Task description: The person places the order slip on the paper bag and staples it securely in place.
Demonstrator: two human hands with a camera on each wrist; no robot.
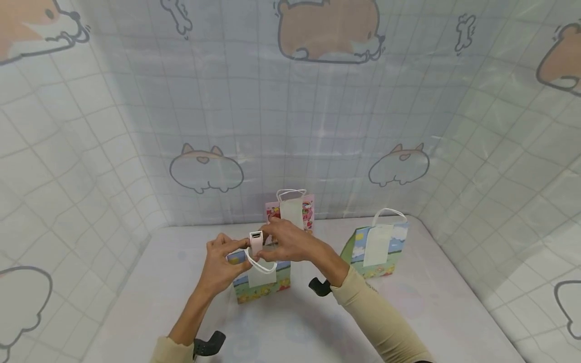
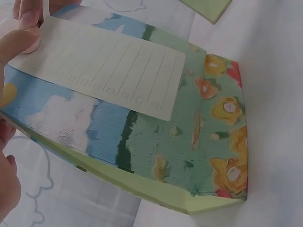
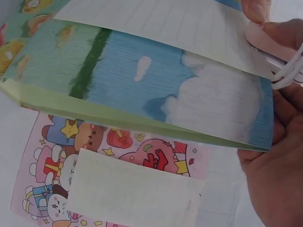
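A small pale pink device (image 1: 256,243) with a USB port facing up is held over the top of a paper gift bag (image 1: 265,293). My left hand (image 1: 219,264) pinches it from the left with thumb and index finger. From the right, the fingers and thumb of my right hand (image 1: 290,243) grip it too. The bag's white cord handle (image 1: 262,267) lies just below the device. In the left wrist view the bag shows a painted sky, grass and yellow flowers, with a lined paper label (image 2: 113,71) on its front. The bag hides some right fingers in the right wrist view.
Behind the hands a pink cartoon gift bag (image 1: 308,209) stands near the back wall. Another landscape gift bag (image 1: 397,247) with a white label stands to the right. White sheeting with dog drawings (image 1: 206,169) covers the walls around the pale table (image 1: 317,327).
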